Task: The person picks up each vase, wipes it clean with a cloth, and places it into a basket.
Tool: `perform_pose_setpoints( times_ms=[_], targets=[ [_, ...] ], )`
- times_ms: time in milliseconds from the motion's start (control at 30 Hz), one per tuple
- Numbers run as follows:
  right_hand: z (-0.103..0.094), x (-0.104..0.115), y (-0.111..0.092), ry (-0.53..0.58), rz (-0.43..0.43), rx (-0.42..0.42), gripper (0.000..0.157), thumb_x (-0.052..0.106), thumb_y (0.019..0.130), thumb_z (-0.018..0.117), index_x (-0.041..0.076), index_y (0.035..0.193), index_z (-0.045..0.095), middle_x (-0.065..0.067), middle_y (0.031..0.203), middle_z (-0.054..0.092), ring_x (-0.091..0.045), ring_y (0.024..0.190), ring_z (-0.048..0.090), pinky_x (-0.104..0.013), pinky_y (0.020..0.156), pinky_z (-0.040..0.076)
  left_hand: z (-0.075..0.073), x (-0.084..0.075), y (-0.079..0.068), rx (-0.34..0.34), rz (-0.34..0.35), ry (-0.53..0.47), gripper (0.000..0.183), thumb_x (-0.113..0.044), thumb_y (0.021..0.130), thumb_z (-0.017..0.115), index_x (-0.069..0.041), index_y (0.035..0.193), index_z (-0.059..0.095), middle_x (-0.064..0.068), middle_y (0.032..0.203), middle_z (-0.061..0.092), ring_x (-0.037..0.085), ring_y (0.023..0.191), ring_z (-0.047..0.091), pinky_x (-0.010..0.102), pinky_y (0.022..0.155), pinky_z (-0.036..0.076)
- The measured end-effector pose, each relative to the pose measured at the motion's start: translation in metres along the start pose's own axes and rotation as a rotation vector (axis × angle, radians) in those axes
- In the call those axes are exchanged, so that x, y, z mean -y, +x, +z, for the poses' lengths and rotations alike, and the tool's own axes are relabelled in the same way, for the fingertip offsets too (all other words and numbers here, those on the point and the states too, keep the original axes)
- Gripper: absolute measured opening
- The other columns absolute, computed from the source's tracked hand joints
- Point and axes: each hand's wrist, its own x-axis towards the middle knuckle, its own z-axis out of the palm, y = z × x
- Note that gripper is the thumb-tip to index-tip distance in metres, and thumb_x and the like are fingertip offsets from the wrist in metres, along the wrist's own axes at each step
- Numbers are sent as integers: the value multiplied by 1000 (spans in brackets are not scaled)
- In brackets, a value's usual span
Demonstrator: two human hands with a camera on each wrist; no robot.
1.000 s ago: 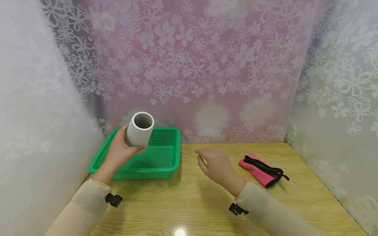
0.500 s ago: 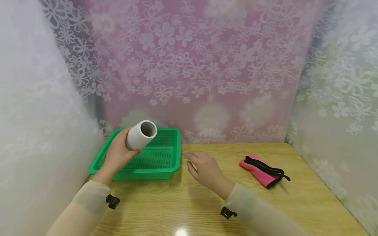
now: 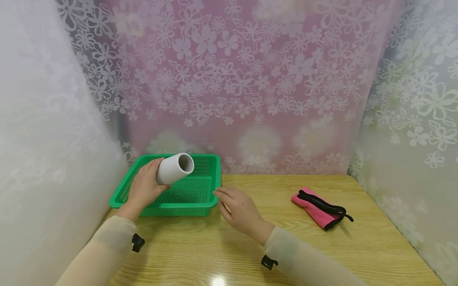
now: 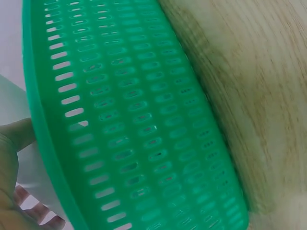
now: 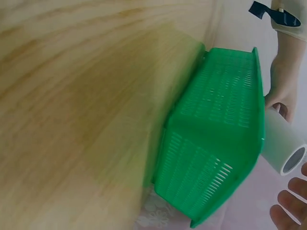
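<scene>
My left hand (image 3: 144, 186) grips a white hollow cylinder (image 3: 171, 170) around its lower part, over the green basket (image 3: 179, 205). The cylinder leans to the right, and its round opening faces up and right. In the left wrist view the basket's slotted wall (image 4: 144, 120) covers much of the cylinder, with the thumb and fingertips showing at the left edge. My right hand (image 3: 239, 209) is beside the basket's right rim, fingers extended and nothing in them. The right wrist view has its fingertips (image 5: 287, 203) close to the cylinder's open end.
A pink cloth pouch (image 3: 318, 210) with a black edge and cord lies on the right of the wooden table (image 3: 286, 254). Flowered curtains hang behind the table and along both sides. The basket stands near the back left.
The white cylinder has tipped further right and come lower over the basket in my left hand. My right hand has moved left to the basket's right side.
</scene>
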Motion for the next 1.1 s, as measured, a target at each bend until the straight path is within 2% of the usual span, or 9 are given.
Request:
perform_pose_setpoints(
  times_ms=[433, 633, 767, 967, 1100],
  targets=[
    [28, 4, -3, -40, -27, 121, 44, 19, 97, 66, 9, 138, 59, -11, 143, 55, -27, 131, 53, -42, 108, 43, 6, 11, 2, 38, -5, 80, 97, -15, 68, 94, -7, 150, 42, 21, 146, 47, 45, 130, 44, 66, 102, 38],
    [33, 2, -3, -50, -18, 188, 46, 27, 103, 56, 11, 146, 52, -11, 152, 47, -27, 140, 43, -43, 115, 34, 9, 16, 8, 44, -16, 95, 98, -15, 68, 94, -7, 150, 41, 22, 146, 46, 46, 130, 43, 66, 102, 37],
    [36, 2, -1, -67, -25, 221, 48, 33, 105, 51, 12, 149, 48, -12, 154, 43, -28, 142, 40, -44, 116, 33, 8, 19, 10, 48, -20, 108, 97, -15, 69, 93, -6, 150, 41, 22, 145, 46, 46, 130, 43, 66, 104, 36],
    [41, 3, -1, -82, -9, 274, 53, 43, 109, 34, 14, 152, 43, -12, 157, 38, -29, 144, 36, -46, 117, 30, 9, 22, 10, 62, -17, 129, 96, -15, 69, 93, -6, 150, 41, 23, 145, 46, 47, 130, 43, 66, 105, 34],
    [41, 4, 0, -85, 18, 313, 54, 44, 109, 34, 15, 154, 40, -11, 159, 36, -29, 146, 34, -47, 118, 28, 10, 23, 11, 81, -18, 146, 96, -15, 70, 93, -6, 150, 41, 23, 146, 46, 47, 131, 42, 66, 106, 33]
  ],
)
